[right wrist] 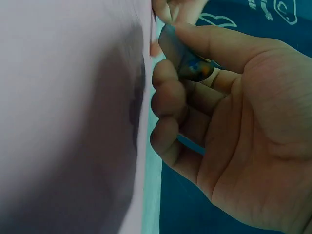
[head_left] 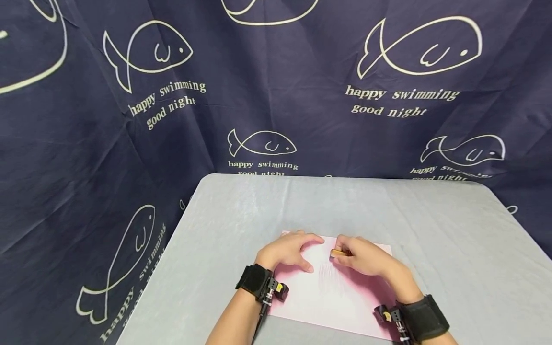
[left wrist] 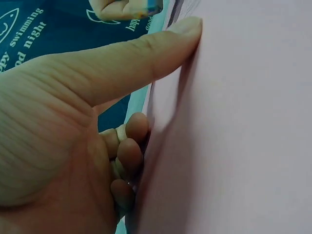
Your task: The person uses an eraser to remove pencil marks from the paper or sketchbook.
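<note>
- Under your left hand (head_left: 288,250), fingers spread, the pink paper (head_left: 340,297) lies pinned.
- Your right hand (head_left: 366,258) pinches an eraser (head_left: 338,252); hard rubbing could crumple the sheet.

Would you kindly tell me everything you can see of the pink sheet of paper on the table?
The pink sheet is thin, rectangular paper lying flat near the front edge of the grey table. Faint pencil-like strokes mark its middle. The left hand presses on its far left part with thumb and fingertips; the right hand, gripping a small eraser-like block, rests on it.
</note>
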Demonstrator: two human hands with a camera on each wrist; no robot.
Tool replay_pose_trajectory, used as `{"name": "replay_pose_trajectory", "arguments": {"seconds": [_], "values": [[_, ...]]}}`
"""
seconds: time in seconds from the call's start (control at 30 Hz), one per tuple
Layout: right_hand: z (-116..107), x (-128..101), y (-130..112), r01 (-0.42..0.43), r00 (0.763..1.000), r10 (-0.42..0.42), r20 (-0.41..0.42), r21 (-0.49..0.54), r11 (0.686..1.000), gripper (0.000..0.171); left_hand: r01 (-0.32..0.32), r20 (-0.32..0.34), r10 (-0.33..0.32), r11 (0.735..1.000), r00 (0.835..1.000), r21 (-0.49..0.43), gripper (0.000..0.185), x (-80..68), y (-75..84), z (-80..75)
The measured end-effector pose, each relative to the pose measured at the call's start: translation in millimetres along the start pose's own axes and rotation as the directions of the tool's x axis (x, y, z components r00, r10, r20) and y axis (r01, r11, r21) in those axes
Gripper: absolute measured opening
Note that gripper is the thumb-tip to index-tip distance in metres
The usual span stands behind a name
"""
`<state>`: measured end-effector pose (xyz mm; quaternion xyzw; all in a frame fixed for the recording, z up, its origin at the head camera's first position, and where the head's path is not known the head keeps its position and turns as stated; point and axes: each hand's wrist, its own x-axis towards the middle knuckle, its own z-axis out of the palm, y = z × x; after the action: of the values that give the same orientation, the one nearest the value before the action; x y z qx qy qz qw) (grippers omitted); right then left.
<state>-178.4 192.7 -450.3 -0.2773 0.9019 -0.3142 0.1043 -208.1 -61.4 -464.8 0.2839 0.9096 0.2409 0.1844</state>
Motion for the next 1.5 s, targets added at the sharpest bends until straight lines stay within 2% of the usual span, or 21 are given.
{"name": "replay_pose_trajectory", "arguments": {"seconds": [0.17,0.33,0.4,0.57,0.67,0.77,0.97,1.07,1.27,1.5], "values": [[7.6,2.2,2.5,-0.001,1.000,0.001,0.015,0.014,1.000,0.014,-0.008,-0.008,0.009,0.995,1.000,0.099,0.086,-2.2,6.3,3.1],[9.4,1.8,7.9,-0.010,1.000,0.007,0.030,0.099,0.995,0.016,0.029,-0.023,-0.027,0.993,0.999,0.117,0.088,-8.4,13.5,5.6],[9.7,1.9,8.7,-0.018,0.999,0.012,0.040,0.139,0.990,0.018,0.028,-0.041,-0.022,0.991,0.999,0.131,0.086,-11.6,14.0,6.7],[10.5,2.4,11.2,-0.044,0.997,0.031,0.064,0.206,0.978,0.020,-0.034,-0.083,0.057,0.967,0.995,0.253,0.077,-19.8,13.6,10.4],[10.5,1.6,12.3,-0.056,0.997,0.042,0.067,0.223,0.973,0.021,-0.082,-0.071,0.109,0.947,0.992,0.310,0.073,-23.9,11.7,14.0],[9.9,1.8,12.0,-0.060,0.997,0.046,0.067,0.230,0.971,0.021,-0.103,-0.032,0.118,0.950,0.993,0.296,0.076,-28.4,8.6,16.8],[10.7,4.2,10.5,-0.065,0.996,0.049,0.071,0.236,0.970,0.021,-0.115,0.051,0.108,0.980,0.993,0.160,0.092,-36.6,0.5,19.7],[11.3,5.3,10.4,-0.069,0.996,0.053,0.072,0.231,0.971,0.020,-0.133,0.054,0.127,0.981,0.990,0.138,0.099,-37.8,-1.8,20.0],[11.4,6.1,10.4,-0.051,0.996,0.031,0.089,0.233,0.971,0.014,-0.137,0.050,0.131,0.979,0.990,0.151,0.108,-38.8,-1.1,22.2],[15.1,9.0,3.8,0.035,0.997,-0.047,0.067,0.169,0.985,0.009,-0.122,0.030,0.119,0.978,0.992,0.168,0.112,-40.5,-0.9,26.3]]}}
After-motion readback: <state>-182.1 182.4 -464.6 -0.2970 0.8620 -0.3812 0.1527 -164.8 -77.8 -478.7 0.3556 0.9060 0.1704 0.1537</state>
